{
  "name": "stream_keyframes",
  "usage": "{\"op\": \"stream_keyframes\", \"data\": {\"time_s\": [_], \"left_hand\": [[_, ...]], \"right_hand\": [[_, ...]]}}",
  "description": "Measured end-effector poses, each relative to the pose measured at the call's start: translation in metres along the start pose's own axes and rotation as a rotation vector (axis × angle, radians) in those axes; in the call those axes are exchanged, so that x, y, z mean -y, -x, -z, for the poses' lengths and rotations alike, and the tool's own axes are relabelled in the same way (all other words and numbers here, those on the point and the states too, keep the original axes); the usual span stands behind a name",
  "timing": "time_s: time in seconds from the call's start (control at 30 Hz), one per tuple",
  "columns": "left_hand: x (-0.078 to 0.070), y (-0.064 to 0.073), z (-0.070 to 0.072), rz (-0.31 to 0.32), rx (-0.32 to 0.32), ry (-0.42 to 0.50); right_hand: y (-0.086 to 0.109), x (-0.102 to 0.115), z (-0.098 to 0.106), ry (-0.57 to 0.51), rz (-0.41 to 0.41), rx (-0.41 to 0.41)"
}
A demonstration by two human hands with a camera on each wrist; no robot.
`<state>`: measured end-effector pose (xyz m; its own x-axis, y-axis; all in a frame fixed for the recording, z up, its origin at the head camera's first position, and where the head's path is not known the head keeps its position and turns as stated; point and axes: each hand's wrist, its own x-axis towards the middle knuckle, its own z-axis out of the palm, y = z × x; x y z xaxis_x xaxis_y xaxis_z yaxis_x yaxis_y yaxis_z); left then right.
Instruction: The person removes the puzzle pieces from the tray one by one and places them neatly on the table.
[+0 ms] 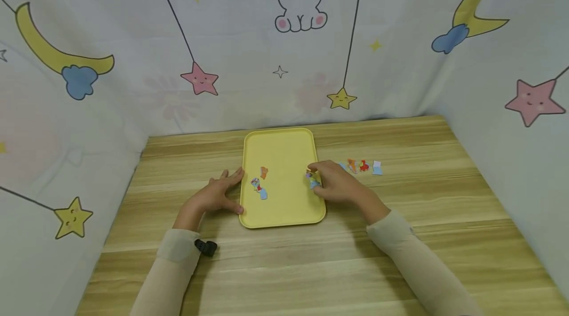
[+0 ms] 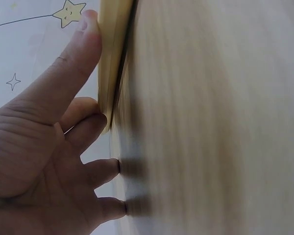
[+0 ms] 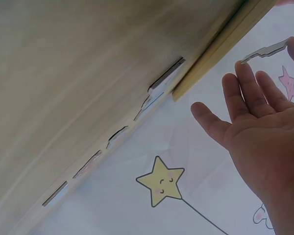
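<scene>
- Where the left hand point(image 1: 217, 193) spreads along the yellow tray point(image 1: 284, 148), its grip is apart: thumb and some fingertips rest against the near-left rim without closing on anything, while the left wrist view shows two other fingertips down at the bench point(image 1: 284, 266). Light contact should be enough to steady the tray; a hard push could slide it.
- Toward the left inside the tray lie a small orange-brown cutout point(image 1: 264, 173), a multicoloured cutout point(image 1: 255, 182) and, nearest the person, a blue cutout point(image 1: 264, 194). Whether the last two are joined is too small to tell. Since they look light, fingers and sleeve are best kept from brushing them.
- At the tray's right side is the held cutout point(image 1: 313, 180), patched with blue, yellow and purple. In the right wrist view it appears thin and edge-on, raised clear of the tray. The step in hand looks like bringing it over the rim; keeping it level and lowering it fully before letting go would help it land flat.
- Holding that piece, the right hand point(image 1: 338, 182) has its grip clamped on the cutout between thumb and a fingertip, other fingers extended. A gentle pinch by the edges should avoid bending it.
- Right of the tray, on the bench, a row shows a light-blue cutout point(image 1: 343, 166) beside the hand, then an orange cutout point(image 1: 352, 166), a red cutout point(image 1: 364, 166) and a white-and-blue cutout point(image 1: 377, 168). A raised wrist would avoid disturbing them.
</scene>
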<state>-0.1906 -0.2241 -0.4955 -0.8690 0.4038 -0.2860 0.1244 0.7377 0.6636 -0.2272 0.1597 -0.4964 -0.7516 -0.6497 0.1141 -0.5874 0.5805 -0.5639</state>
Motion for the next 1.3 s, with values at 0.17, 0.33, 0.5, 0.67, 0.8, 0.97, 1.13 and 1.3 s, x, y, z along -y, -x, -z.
{"op": "stream_keyframes", "data": {"time_s": [0.17,0.33,0.5,0.67,0.8,0.97,1.13,1.3], "left_hand": [[0.001,0.000,0.000,0.003,-0.002,-0.006],[0.003,0.000,-0.001,0.004,-0.003,-0.008],[0.004,0.000,-0.001,0.000,-0.002,-0.009],[0.005,0.000,-0.001,0.006,-0.003,-0.005],[0.006,0.000,-0.001,0.013,-0.005,-0.001],[0.008,0.001,-0.001,0.017,-0.001,-0.003],[0.006,0.002,-0.001,0.008,0.000,0.001],[0.005,0.003,0.000,0.000,0.003,0.000]], "right_hand": [[0.010,-0.001,0.004,0.012,-0.012,-0.009],[0.019,-0.006,0.007,0.025,-0.011,-0.027],[0.028,-0.016,0.011,0.049,-0.002,-0.051],[0.036,-0.026,0.015,0.075,0.013,-0.071],[0.042,-0.031,0.018,0.074,0.002,-0.072],[0.047,-0.035,0.021,0.054,-0.032,-0.056],[0.052,-0.038,0.021,0.006,-0.050,-0.066],[0.056,-0.039,0.023,-0.034,-0.058,-0.061]]}}
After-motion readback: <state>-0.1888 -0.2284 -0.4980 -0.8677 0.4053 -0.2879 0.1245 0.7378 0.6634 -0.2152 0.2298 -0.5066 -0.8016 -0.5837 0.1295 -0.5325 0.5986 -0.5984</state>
